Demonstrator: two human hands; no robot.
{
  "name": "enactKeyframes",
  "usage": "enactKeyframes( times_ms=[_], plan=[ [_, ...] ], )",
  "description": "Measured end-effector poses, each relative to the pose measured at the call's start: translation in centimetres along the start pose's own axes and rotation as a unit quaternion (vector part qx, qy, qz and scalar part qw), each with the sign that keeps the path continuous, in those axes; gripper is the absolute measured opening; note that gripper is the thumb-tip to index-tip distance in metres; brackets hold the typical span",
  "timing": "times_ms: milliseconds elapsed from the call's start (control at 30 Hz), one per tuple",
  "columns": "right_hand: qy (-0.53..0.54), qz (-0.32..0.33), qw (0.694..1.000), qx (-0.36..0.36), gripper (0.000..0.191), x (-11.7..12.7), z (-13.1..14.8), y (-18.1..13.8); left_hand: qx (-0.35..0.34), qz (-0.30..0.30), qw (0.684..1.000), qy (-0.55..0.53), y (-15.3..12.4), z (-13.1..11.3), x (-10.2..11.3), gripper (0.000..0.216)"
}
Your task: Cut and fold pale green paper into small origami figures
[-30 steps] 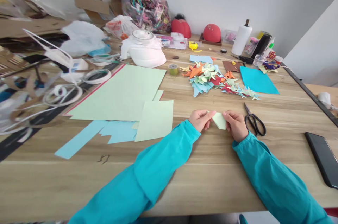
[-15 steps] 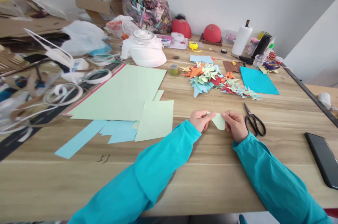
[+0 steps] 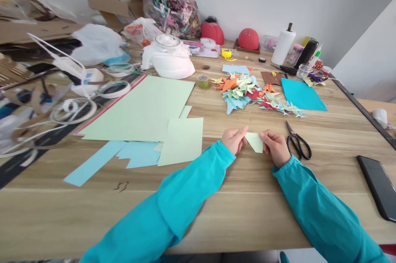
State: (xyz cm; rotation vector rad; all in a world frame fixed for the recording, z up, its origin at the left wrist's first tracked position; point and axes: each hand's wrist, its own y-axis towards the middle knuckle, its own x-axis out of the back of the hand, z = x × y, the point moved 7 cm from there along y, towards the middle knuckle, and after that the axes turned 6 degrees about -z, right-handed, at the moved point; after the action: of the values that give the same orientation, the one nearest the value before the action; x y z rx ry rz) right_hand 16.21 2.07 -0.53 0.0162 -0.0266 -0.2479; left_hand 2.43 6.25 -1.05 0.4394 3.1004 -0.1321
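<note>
A small folded piece of pale green paper [image 3: 255, 142] is stretched between my two hands above the table. My left hand [image 3: 234, 140] pinches its left corner between thumb and fingers. At the opposite edge, my right hand [image 3: 274, 146] grips the paper the same way. Just right of that hand lies a pair of black scissors [image 3: 297, 142], blades pointing away. Beyond my hands is a heap of folded paper cranes [image 3: 244, 89] in orange, green, blue and red. A pale green sheet [image 3: 182, 141] lies to the left, overlapping a larger green sheet [image 3: 142, 108].
Light blue paper strips [image 3: 93, 164] lie at the left. A turquoise sheet [image 3: 303, 93] is at the right, and a black phone [image 3: 377, 186] sits near the right edge. Cables [image 3: 74, 110] and plastic bags [image 3: 97, 44] crowd the far left. A spool [image 3: 203, 81] stands mid-table.
My left thumb and fingers have shifted slightly on the paper's left corner, so its outline now looks more pointed there. My right hand has stayed in place.
</note>
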Motion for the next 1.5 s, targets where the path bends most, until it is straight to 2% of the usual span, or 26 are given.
enactKeyframes(
  times_ms=[233,333,400,467,533,700,867,967,1067,1200,1233,1333,1500],
  plan=[
    [0.023,-0.01,1.0,-0.011,0.037,0.1,-0.3,0.0,0.011,0.013,1.0,-0.022,0.2,0.3,-0.2,0.06],
    [0.05,-0.034,0.998,-0.033,0.038,0.4,-0.6,0.2,0.003,0.012,0.997,-0.077,0.4,0.2,0.0,0.054],
    [0.072,-0.049,0.995,-0.05,0.037,0.7,-0.7,0.3,-0.012,0.013,0.992,-0.123,0.5,-0.1,0.1,0.04],
    [0.086,-0.059,0.993,-0.061,0.035,0.8,-0.7,0.4,-0.029,0.03,0.989,-0.139,0.4,-0.6,-0.1,0.045],
    [0.092,-0.062,0.992,-0.067,0.034,0.8,-0.6,0.3,-0.044,0.052,0.991,-0.116,0.1,-1.1,-0.3,0.056],
    [0.096,-0.045,0.993,-0.057,0.035,0.5,-0.3,0.3,-0.049,0.044,0.996,-0.06,-0.5,-1.7,-0.5,0.036],
    [0.096,-0.032,0.994,-0.05,0.035,0.4,-0.4,0.3,-0.056,0.025,0.997,-0.042,-0.5,-1.4,-0.4,0.034],
    [0.093,-0.036,0.994,-0.053,0.036,0.4,-0.5,0.3,-0.09,0.005,0.996,-0.009,-0.5,-1.3,-0.3,0.029],
    [0.112,-0.046,0.992,-0.038,0.044,0.5,-0.3,0.4,-0.114,0.008,0.993,0.024,-0.5,-1.1,-0.6,0.027],
    [0.168,-0.038,0.984,-0.034,0.066,0.4,-0.1,0.6,-0.115,0.019,0.993,0.034,-0.5,-0.8,-0.7,0.029],
    [0.17,-0.034,0.984,-0.03,0.064,0.4,0.0,0.5,-0.114,0.018,0.993,0.036,-0.5,-0.8,-0.6,0.029],
    [0.118,-0.017,0.993,0.003,0.042,0.3,0.3,0.3,-0.117,0.031,0.991,0.06,-0.6,-1.0,-0.8,0.027],
    [0.054,-0.004,0.998,0.042,0.018,0.3,0.5,0.1,-0.155,0.037,0.984,0.084,-1.2,-2.0,-1.2,0.02]
  ],
)
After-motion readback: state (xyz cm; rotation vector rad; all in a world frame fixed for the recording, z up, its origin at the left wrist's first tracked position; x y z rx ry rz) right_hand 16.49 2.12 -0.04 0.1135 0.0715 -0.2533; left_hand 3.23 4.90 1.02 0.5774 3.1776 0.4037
